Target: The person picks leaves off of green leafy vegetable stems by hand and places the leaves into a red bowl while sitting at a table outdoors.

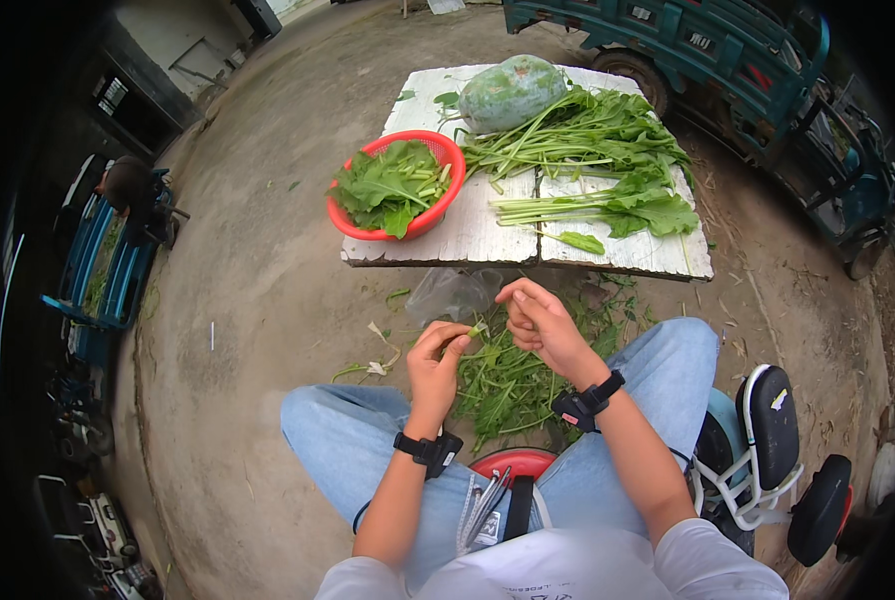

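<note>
My left hand (436,364) pinches a short piece of green stem (478,329) between thumb and fingertips, above the ground between my knees. Just to its right, my right hand (541,328) is raised with its fingers curled and the index finger bent forward. Whether anything thin is in its grip cannot be made out. Beyond both hands stands a low white board table (447,244). On its left, a red plastic colander (456,172) holds leaves and cut stem pieces. Leafy greens with long stems (590,139) cover the right side, with a smaller bunch (605,206) nearer me.
A large wax gourd (512,94) lies at the table's back. Beneath my hands are discarded leaves and stems (503,390) and a clear plastic bag (451,292). A green cargo tricycle (725,67) is parked back right. A person (136,191) is at far left; a padded seat (768,427) stands at right.
</note>
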The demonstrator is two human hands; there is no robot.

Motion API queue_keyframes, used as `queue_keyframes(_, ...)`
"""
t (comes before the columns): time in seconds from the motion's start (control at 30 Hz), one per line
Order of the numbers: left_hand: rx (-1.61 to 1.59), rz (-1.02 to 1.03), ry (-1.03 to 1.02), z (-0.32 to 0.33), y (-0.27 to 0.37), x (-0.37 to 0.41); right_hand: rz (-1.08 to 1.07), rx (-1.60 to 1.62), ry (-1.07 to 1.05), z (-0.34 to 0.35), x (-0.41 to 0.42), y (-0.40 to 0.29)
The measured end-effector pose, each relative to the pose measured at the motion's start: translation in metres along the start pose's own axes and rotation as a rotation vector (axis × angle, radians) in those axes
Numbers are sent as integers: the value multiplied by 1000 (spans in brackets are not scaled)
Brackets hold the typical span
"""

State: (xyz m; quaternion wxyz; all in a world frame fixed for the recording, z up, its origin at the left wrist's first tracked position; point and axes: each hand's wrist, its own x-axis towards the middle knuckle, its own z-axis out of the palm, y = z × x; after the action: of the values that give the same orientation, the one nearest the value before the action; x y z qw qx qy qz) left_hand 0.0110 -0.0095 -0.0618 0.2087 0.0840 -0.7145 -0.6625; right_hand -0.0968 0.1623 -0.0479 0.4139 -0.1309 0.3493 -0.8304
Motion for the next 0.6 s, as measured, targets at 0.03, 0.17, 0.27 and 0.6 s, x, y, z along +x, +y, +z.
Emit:
queue_keyframes(0.03, 1, 4, -8, 0, 0, 0, -76, -236, 30, 10, 1, 4)
queue_keyframes(0.17, 1, 12, -30, 1, 1, 1, -226, -787, 98, 12, 8, 22)
queue_keyframes(0.27, 19, 18, -25, -1, 0, -1, -212, -732, 96, 14, 7, 29)
queue_keyframes(0.6, -255, 2, 207, 4, -15, -5, -134, -535, 145, 27, 7, 60)
